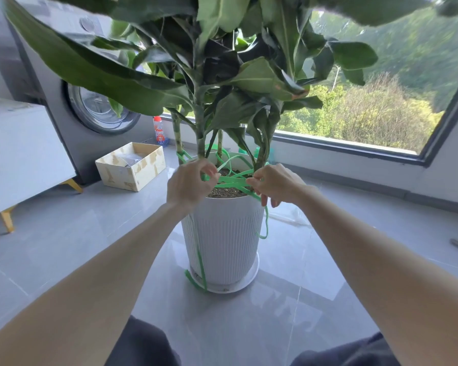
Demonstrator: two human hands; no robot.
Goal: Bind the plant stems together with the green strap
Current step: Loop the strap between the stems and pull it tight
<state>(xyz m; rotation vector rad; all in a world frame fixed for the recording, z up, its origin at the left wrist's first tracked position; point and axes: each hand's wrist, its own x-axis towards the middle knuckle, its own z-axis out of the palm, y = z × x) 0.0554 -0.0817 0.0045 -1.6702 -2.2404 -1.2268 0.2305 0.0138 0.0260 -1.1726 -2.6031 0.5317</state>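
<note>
A tall leafy plant stands in a ribbed white pot (224, 233) on a white saucer. Several plant stems (201, 133) rise from the soil. The green strap (232, 182) loops around the stems just above the pot's rim and crosses over the soil in front. My left hand (188, 183) pinches the strap at the left of the crossing. My right hand (275, 184) pinches it at the right. One loose end (266, 223) hangs from my right hand down the pot's side. Another end (200, 265) trails down the pot's left front to the floor.
An open cardboard box (132, 167) sits on the grey tiled floor at the left, by a washing machine (101, 109) and a white cabinet (19, 154). A bottle (160, 132) stands by the window sill. A large window (354, 114) fills the right back.
</note>
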